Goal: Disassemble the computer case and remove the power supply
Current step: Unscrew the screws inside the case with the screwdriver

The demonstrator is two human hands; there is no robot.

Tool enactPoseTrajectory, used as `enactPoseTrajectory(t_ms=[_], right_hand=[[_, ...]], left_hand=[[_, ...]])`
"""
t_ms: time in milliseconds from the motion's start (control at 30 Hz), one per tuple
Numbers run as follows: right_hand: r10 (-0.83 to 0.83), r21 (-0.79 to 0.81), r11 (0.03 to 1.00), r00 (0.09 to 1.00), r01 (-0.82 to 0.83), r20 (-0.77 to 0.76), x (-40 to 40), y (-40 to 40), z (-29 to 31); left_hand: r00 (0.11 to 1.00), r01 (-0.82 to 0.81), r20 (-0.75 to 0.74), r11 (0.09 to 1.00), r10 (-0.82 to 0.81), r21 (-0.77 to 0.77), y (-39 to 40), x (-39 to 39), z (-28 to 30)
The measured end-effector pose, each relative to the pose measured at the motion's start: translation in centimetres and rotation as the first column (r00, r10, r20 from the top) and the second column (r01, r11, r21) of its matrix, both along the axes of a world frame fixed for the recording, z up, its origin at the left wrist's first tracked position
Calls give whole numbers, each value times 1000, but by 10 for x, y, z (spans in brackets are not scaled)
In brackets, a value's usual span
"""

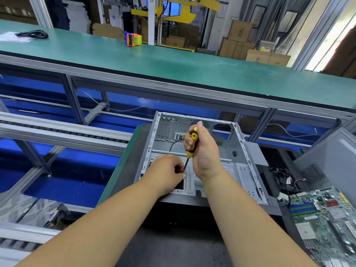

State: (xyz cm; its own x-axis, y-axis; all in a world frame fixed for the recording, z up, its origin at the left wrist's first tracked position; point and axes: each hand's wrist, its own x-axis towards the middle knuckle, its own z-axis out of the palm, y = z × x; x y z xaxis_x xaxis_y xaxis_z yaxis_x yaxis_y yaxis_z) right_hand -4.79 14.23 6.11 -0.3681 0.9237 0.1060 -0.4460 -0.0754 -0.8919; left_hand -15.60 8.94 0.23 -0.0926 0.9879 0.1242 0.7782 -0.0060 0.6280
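Computer case (238, 151) lying open on its side at the tabletop (123, 182) edge, mostly gutted; power supply not identifiable. Right hand (204, 149) clenched around yellow-black screwdriver (192, 143), tip down in the drive bay. Left hand (167, 170) pinching near the shaft; exact contact hidden. Sheet steel: probably stiff, light now, sharp-edged; best gripped by the frame rails. Motherboard (327, 218) beside, fragile. No writing legible.

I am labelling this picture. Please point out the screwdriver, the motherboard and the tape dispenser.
screwdriver (193, 140): head view, on its yellow-black handle.
motherboard (325, 218): head view, on the board's middle.
tape dispenser (133, 39): head view, on its orange body.
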Motion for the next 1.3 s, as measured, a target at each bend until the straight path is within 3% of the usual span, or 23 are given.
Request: enactPoseTrajectory(t_ms=[400,1200,1300], right_hand=[[32,46,998,994,-37,102,20,2,2],[45,-20,999,998,-46,-45,10,-2,-1],[12,31,999,996,-14,87,12,-3,0]], left_hand=[[1000,-4,9,1000,4,-9,-1,0,-2],[1000,8,3,1000,-8,-19,-6,1,7],[1000,12,13,1000,-12,-7,-8,1,6]])
